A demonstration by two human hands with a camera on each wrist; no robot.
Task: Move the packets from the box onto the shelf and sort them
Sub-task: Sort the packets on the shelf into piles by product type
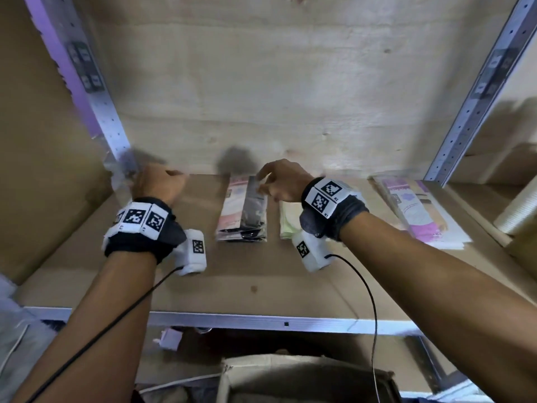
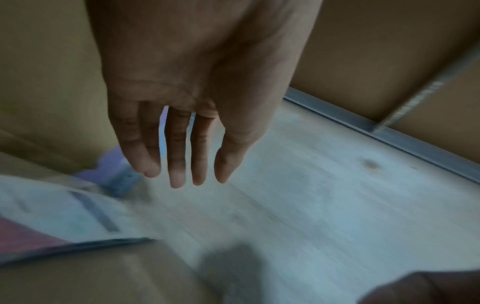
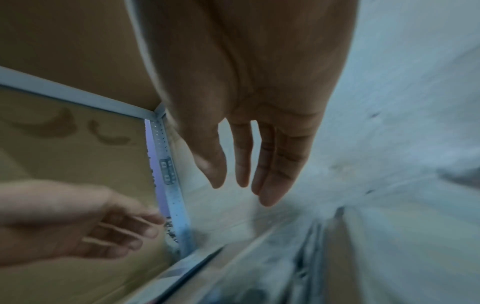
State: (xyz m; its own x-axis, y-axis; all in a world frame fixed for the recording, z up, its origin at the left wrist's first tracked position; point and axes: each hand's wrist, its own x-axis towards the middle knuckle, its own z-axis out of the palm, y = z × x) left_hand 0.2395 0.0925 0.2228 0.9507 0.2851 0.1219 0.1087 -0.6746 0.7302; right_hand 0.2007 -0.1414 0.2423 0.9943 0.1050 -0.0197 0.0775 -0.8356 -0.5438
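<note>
On the brown shelf board (image 1: 261,274) lie a black-and-pink packet stack (image 1: 242,210), a pale green packet (image 1: 289,221) and a pink-and-purple packet stack (image 1: 418,210). My left hand (image 1: 161,181) hovers at the back left near the metal post. Its fingers (image 2: 176,164) are straight and hold nothing. A blurred clear packet (image 1: 120,170) sits against that post; whether the hand touches it I cannot tell. My right hand (image 1: 276,181) hangs above the black-and-pink stack, with relaxed fingers (image 3: 270,181) that hold nothing. A packet (image 2: 64,216) shows blurred below the left hand.
The cardboard box (image 1: 305,379) stands below the shelf's metal front rail (image 1: 261,321). Perforated metal posts (image 1: 476,91) frame the bay, with a pale wooden back wall (image 1: 261,82). A cardboard panel (image 1: 43,170) closes the left side. Cables trail from both wrists.
</note>
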